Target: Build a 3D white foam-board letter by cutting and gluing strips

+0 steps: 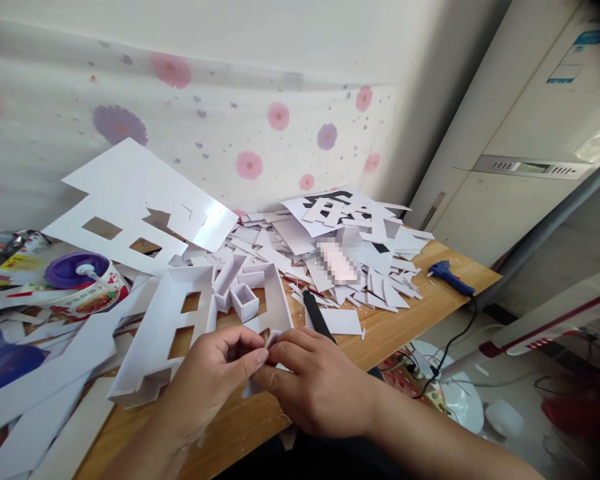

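My left hand (233, 360) and my right hand (313, 377) meet above the near edge of the table, fingertips pinched together on a small white foam board piece (253, 388). Most of that piece is hidden by my fingers. Just beyond my hands lies a white foam board model (147, 333) of low walls with rectangular cut-outs. Inside it stand small box shapes, among them a little open square box (243, 302). To the right of the model a black-handled tool (316, 313) lies on the wood, its lower end close to my right hand.
Heaped white offcuts (385, 293) cover the back of the table (380, 333). A blue glue gun (453, 277) lies at the right edge, its cord hanging down. White strips (50, 400), a tub with a purple lid (75, 270) and a large cut sheet (145, 193) are at left.
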Motion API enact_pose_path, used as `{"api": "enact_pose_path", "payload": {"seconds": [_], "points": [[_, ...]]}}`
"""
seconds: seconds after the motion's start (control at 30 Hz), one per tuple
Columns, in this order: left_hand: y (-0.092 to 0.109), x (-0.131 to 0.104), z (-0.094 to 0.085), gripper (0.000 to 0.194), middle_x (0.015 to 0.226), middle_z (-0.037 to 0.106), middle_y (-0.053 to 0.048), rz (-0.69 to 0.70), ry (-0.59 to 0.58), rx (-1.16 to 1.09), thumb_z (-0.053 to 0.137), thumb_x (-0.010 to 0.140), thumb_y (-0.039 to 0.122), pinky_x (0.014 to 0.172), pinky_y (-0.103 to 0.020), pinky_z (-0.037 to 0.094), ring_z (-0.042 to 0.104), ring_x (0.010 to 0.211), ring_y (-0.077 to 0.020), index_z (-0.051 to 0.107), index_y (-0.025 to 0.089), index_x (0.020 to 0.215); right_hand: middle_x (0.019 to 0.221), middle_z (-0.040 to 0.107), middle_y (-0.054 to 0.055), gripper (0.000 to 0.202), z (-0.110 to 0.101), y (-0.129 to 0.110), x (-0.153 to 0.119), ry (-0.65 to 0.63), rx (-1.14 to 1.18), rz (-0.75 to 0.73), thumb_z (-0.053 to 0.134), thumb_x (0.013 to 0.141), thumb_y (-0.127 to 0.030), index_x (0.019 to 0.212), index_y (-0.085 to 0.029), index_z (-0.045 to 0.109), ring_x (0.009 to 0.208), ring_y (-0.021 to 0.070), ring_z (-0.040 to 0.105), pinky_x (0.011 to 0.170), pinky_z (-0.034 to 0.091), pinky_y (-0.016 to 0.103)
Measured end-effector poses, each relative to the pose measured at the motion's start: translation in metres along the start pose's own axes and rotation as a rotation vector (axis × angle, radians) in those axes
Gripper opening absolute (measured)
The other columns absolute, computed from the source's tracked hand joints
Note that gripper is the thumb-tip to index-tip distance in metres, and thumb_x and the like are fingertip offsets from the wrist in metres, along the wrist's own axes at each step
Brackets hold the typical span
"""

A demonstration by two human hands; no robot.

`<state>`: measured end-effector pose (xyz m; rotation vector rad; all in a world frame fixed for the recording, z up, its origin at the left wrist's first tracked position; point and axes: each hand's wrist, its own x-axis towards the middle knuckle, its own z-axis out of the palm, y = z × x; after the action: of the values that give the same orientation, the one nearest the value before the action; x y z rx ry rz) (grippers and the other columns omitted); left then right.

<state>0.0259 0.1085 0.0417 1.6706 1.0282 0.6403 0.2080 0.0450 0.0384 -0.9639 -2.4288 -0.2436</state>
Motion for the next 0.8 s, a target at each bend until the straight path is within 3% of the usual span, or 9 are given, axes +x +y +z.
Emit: {"api": "enact_pose_path", "payload": {"seconds": [0.13,0.27,0.43,0.57,0.63,0.7,0.8], "points": [[-0.001,0.005,-0.005,0.025,0.074,0.067,-0.003,-0.006,0.007,0.045,0.066,0.073,0.042,0.060,-0.026,0.047,0.060,0.068,-0.0181,0.069,0.018,0.079,0.105,0.067,0.006,0.032,-0.002,0.004,-0.001,-0.076,0.042,0.002,0.049,0.092,-0.019,0.122,-0.014,0.058,0.096,0.0206,0.056,0.086,0.048,0.033],[0.001,0.010,-0.010,0.025,0.078,0.070,-0.003,0.029,0.026,0.135,0.067,0.071,0.043,0.066,-0.028,0.051,0.064,0.074,-0.0204,0.071,0.020,0.079,0.114,0.065,0.008,0.029,-0.006,0.009,0.000,-0.131,0.044,-0.017,0.046,0.094,-0.019,0.119,-0.014,0.059,0.105,0.0219,0.053,0.094,0.046,0.035],[0.002,0.013,-0.011,0.022,0.076,0.071,-0.003,0.058,0.100,0.243,0.068,0.069,0.042,0.062,-0.028,0.052,0.066,0.072,-0.0216,0.070,0.022,0.078,0.115,0.065,0.009,0.030,-0.004,0.009,0.002,-0.155,0.032,0.004,0.044,0.095,-0.021,0.120,-0.015,0.058,0.101,0.0230,0.053,0.089,0.048,0.037],[-0.003,0.013,-0.010,0.017,0.078,0.071,-0.002,0.205,0.138,0.320,0.065,0.074,0.039,0.062,-0.026,0.053,0.067,0.071,-0.0196,0.070,0.023,0.077,0.127,0.062,0.010,0.033,0.001,0.010,-0.007,-0.130,0.108,0.004,0.047,0.093,-0.020,0.124,-0.014,0.056,0.108,0.0228,0.053,0.095,0.048,0.037],[-0.007,0.012,-0.011,0.015,0.079,0.071,-0.001,0.310,0.228,0.372,0.063,0.076,0.037,0.061,-0.024,0.052,0.066,0.071,-0.0183,0.069,0.023,0.074,0.131,0.061,0.010,0.035,-0.008,0.021,-0.017,-0.058,0.184,-0.020,0.049,0.091,-0.017,0.125,-0.013,0.056,0.109,0.0218,0.056,0.096,0.048,0.037],[-0.012,0.012,-0.012,0.014,0.078,0.070,0.000,0.395,0.329,0.415,0.063,0.078,0.035,0.059,-0.022,0.051,0.066,0.069,-0.0165,0.068,0.023,0.073,0.119,0.068,0.009,0.028,-0.032,0.039,-0.028,0.092,0.299,0.049,0.050,0.091,-0.015,0.117,-0.016,0.062,0.103,0.0194,0.061,0.092,0.051,0.036],[-0.017,0.012,-0.011,0.009,0.076,0.068,0.001,0.496,0.423,0.419,0.064,0.079,0.030,0.059,-0.019,0.051,0.064,0.066,-0.0137,0.067,0.022,0.075,0.099,0.071,0.005,0.017,-0.079,0.068,-0.046,0.426,0.467,0.464,0.054,0.095,-0.029,0.102,-0.020,0.067,0.094,0.0175,0.066,0.084,0.055,0.035]]}}
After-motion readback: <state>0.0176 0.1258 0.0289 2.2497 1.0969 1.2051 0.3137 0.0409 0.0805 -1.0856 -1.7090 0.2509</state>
